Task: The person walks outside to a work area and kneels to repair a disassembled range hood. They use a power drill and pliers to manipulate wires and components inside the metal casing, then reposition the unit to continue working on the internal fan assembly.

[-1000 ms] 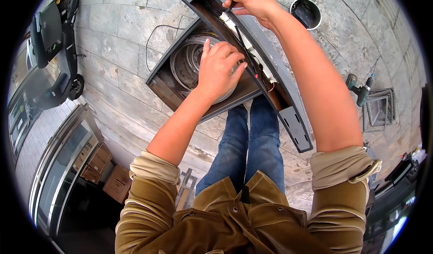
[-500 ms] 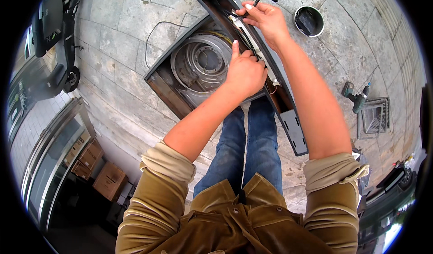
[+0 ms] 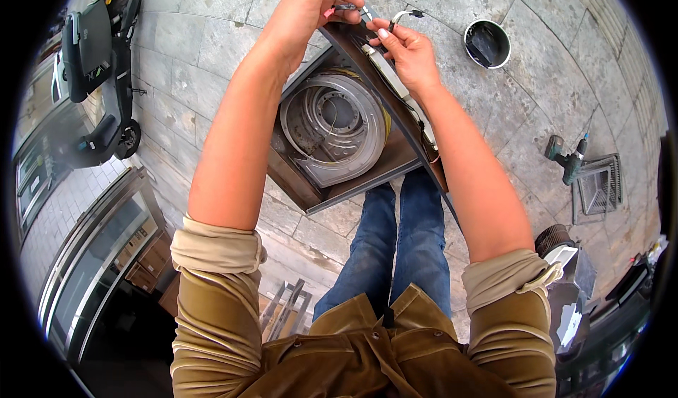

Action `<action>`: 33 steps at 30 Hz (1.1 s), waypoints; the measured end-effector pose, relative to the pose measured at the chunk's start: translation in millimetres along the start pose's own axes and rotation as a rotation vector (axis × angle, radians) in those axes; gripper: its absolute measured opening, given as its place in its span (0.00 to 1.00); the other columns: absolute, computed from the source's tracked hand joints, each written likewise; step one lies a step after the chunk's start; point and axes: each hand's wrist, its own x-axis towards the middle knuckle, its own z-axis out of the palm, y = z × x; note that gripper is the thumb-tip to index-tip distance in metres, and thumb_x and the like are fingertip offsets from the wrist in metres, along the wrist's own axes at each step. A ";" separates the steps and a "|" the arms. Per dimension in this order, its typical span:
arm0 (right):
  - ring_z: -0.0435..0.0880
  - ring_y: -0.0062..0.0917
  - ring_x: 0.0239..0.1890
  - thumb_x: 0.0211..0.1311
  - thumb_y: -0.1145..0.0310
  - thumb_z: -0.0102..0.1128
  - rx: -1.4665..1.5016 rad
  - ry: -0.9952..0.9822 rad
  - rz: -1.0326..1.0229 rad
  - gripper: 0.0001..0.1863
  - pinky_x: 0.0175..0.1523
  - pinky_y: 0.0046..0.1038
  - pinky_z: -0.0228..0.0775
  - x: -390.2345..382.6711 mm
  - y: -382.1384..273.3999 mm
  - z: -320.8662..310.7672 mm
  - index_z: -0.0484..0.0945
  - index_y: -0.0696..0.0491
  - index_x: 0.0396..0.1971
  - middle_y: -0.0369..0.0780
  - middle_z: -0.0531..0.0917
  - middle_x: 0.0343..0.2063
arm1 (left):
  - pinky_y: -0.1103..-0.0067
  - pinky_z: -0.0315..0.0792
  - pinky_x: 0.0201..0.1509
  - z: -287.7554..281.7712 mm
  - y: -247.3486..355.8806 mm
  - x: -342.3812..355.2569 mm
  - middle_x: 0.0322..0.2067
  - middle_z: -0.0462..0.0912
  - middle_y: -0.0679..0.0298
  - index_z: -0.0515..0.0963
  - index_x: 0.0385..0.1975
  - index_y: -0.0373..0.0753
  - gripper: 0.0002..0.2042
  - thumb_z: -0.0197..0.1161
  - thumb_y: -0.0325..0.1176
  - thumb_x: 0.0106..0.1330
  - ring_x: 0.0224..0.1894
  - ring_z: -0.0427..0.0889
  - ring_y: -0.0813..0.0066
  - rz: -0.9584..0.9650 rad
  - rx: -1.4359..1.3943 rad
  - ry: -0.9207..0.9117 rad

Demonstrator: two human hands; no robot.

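Observation:
In front of me stands an opened dark metal housing (image 3: 300, 200), resembling a range hood, with a round silvery fan casing (image 3: 374, 154) inside. Its long narrow panel section carries a white strip-shaped part (image 3: 397, 76). Over the panel's far end, my left hand (image 3: 311, 9) pinches a wire with a small dark connector (image 3: 345, 7); a red bit shows beside its fingers. My right hand (image 3: 413, 59) is closed just to the right, with thumb and finger on a thin cable whose white, black-tipped end (image 3: 406, 16) curves out beyond the knuckles. The exact grip points are partly hidden.
A round pot (image 3: 487, 43) with something black inside stands on the paving at far right. Nearer are a cordless drill (image 3: 568, 159) and a grille tray (image 3: 597, 186). A scooter (image 3: 106, 80) stands at left, above a glass door (image 3: 92, 257).
My left hand has moved from the panel's middle to its far end and now holds a wire there. The right hand has shifted slightly nearer, still on the cable. The view has turned slightly.

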 end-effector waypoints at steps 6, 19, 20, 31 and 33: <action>0.82 0.18 0.29 0.61 0.72 0.56 0.130 0.135 0.053 0.13 0.29 0.20 0.68 23.2 -6.0 23.5 0.77 0.61 0.44 0.37 0.82 0.32 | 0.81 0.67 0.39 25.2 19.8 71.1 0.21 0.77 0.66 0.75 0.26 0.41 0.21 0.49 0.54 0.65 0.26 0.75 0.77 -0.156 -0.035 -0.212; 0.76 0.17 0.21 0.63 0.73 0.54 0.410 0.323 0.395 0.07 0.21 0.18 0.63 59.4 -15.0 28.0 0.76 0.59 0.28 0.39 0.82 0.24 | 0.78 0.67 0.41 39.5 8.1 115.2 0.29 0.79 0.64 0.75 0.37 0.40 0.18 0.54 0.49 0.62 0.36 0.75 0.72 -0.076 0.115 0.072; 0.76 0.17 0.22 0.63 0.73 0.54 0.415 0.323 0.408 0.06 0.22 0.18 0.64 59.5 -15.3 27.1 0.76 0.59 0.29 0.40 0.81 0.25 | 0.77 0.68 0.41 35.6 4.2 115.9 0.28 0.79 0.62 0.75 0.38 0.39 0.16 0.55 0.45 0.60 0.36 0.76 0.70 0.000 0.275 0.132; 0.74 0.16 0.18 0.62 0.74 0.54 0.369 0.386 0.380 0.08 0.20 0.19 0.63 57.0 -19.2 31.3 0.76 0.59 0.23 0.39 0.80 0.21 | 0.69 0.74 0.43 64.0 18.5 122.8 0.31 0.81 0.45 0.71 0.53 0.31 0.29 0.58 0.32 0.46 0.38 0.81 0.55 0.247 0.810 0.092; 0.75 0.16 0.17 0.62 0.75 0.53 0.311 0.388 0.361 0.10 0.19 0.20 0.63 56.4 -21.3 30.6 0.75 0.60 0.21 0.39 0.80 0.20 | 0.68 0.71 0.51 78.7 11.8 134.0 0.34 0.81 0.45 0.66 0.57 0.31 0.32 0.58 0.33 0.46 0.43 0.80 0.52 0.294 1.016 0.069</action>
